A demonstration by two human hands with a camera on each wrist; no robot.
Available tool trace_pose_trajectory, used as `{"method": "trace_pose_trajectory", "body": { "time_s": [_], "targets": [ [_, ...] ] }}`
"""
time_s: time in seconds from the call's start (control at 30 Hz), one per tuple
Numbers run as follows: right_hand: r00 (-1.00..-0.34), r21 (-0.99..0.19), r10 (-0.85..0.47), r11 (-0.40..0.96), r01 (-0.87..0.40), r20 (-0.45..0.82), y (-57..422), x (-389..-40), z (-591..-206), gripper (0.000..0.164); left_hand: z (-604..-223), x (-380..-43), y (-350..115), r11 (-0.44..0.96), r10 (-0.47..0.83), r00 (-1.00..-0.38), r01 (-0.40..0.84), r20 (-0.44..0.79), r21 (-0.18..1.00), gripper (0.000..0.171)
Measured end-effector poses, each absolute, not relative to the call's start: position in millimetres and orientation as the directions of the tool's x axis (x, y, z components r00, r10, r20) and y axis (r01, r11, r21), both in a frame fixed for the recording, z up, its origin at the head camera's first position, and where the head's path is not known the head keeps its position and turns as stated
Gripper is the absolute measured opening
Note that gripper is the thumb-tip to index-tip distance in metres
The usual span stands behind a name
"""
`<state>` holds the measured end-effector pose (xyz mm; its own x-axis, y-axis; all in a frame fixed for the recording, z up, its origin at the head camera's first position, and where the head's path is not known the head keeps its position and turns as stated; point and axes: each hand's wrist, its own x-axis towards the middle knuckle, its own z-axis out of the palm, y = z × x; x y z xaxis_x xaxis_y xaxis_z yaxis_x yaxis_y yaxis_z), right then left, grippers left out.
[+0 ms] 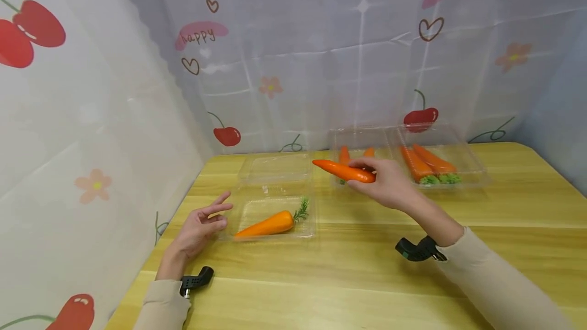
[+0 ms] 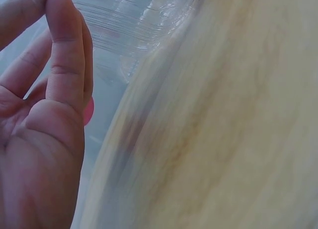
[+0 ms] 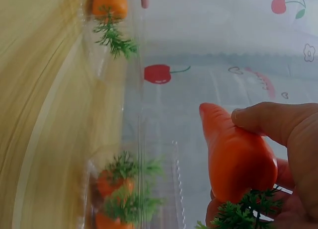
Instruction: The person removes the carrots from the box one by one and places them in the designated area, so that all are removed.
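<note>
My right hand [image 1: 387,182] grips an orange carrot [image 1: 341,169] in the air, its tip pointing left. In the right wrist view that carrot [image 3: 238,162] shows green leaves at its thick end, between thumb and fingers. My left hand [image 1: 197,230] is at the left edge of an open clear plastic box [image 1: 279,192], fingers loosely extended; whether they touch it I cannot tell. One lighter orange carrot [image 1: 270,224] lies in that box's near half, leafy end to the right. In the left wrist view the hand [image 2: 44,114] shows nothing between its fingers.
At the back right, clear plastic packaging [image 1: 472,167] holds two carrots [image 1: 433,159] with green tops. To its left, two more orange tips [image 1: 344,154] show behind my right hand. A printed curtain [image 1: 293,65] hangs behind and left of the wooden table [image 1: 321,279].
</note>
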<state>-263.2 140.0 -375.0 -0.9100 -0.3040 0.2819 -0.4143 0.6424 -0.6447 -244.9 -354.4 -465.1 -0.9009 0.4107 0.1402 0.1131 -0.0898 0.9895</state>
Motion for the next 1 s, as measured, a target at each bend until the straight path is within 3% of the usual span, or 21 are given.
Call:
{"method": "trace_pose_trajectory", "body": {
  "time_s": [0.4, 0.7, 1.0],
  "targets": [
    [-0.940, -0.619, -0.169, 0.715, -0.324, 0.297, 206, -244, -376, 0.046, -464, -245, -353, -0.068, 0.420, -0.898, 0.115, 0.133, 0.991, 0.046],
    [-0.952, -0.627, -0.100, 0.732, -0.267, 0.289, 249, -253, -367, 0.052, -467, -243, -353, -0.082, 0.413, -0.902, 0.104, 0.128, 0.991, 0.044],
    [-0.959, -0.648, 0.056, 0.748, -0.145, 0.278, 299, -257, -355, 0.061, -468, -245, -354, -0.087, 0.414, -0.902, 0.097, 0.125, 0.991, 0.045]
  ]
}}
